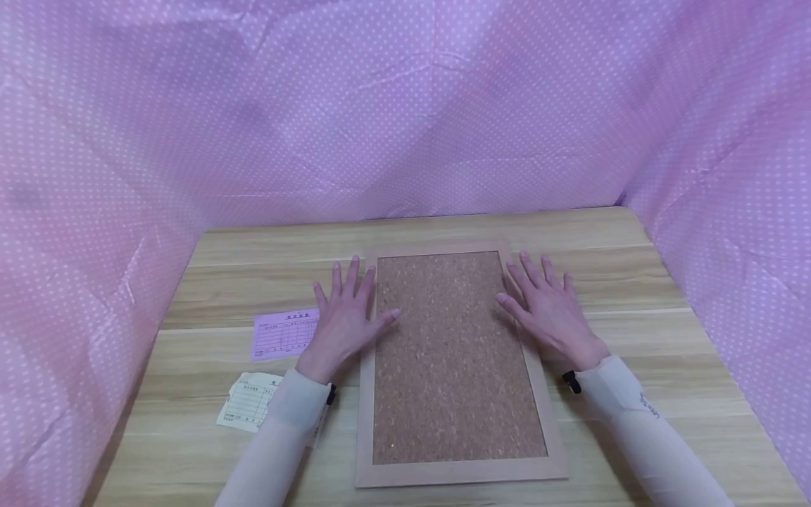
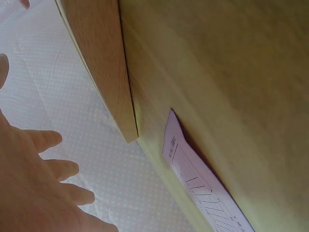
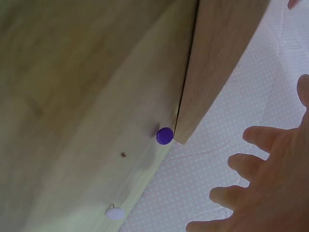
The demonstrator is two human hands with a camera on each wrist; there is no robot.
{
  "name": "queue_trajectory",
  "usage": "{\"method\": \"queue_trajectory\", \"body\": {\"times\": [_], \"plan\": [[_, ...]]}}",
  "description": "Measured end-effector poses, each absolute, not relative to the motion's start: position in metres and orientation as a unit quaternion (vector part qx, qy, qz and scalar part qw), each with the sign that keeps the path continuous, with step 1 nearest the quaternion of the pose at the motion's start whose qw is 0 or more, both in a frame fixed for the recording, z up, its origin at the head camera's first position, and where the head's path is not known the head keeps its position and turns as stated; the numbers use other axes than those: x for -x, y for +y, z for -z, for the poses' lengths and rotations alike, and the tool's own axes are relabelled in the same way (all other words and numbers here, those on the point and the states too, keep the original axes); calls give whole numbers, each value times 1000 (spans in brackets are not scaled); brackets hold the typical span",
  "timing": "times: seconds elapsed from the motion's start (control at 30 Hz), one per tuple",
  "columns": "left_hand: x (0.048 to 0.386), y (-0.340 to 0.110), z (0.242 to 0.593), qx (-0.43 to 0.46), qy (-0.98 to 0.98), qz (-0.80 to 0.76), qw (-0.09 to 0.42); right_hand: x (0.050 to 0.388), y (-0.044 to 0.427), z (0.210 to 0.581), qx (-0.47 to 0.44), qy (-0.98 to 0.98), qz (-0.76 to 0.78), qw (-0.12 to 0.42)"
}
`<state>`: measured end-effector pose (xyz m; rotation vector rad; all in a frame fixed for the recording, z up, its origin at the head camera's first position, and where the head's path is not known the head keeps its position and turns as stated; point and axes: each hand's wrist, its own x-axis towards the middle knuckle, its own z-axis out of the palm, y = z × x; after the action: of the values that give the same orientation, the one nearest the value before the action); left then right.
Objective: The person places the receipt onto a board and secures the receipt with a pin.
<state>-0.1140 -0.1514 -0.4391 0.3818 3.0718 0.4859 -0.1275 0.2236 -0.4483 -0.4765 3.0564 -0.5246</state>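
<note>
The rectangular wood-framed brown cork board (image 1: 453, 359) lies flat on the pale wood-grain desk (image 1: 665, 401), probably centred so I can reach both long edges; my left hand (image 1: 344, 320) and right hand (image 1: 550, 310) span them, fingers spread straight, gripping nothing.

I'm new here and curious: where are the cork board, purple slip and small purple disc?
Cork board (image 1: 453, 359): head view, middle of its brown surface.
Purple slip (image 1: 284, 336): head view, on its printed grid.
Purple disc (image 3: 164, 136): right wrist view, its round face.
</note>
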Motion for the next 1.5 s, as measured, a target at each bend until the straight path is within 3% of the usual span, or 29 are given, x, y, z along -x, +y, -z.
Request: {"method": "queue_trajectory", "body": {"times": [0.9,1.5], "plan": [[105,-155,435,-114,977,-182,9,117,218,445,180,971,156,18],[95,-184,433,-120,980,-159,-18,107,215,447,230,962,140,50]]}}
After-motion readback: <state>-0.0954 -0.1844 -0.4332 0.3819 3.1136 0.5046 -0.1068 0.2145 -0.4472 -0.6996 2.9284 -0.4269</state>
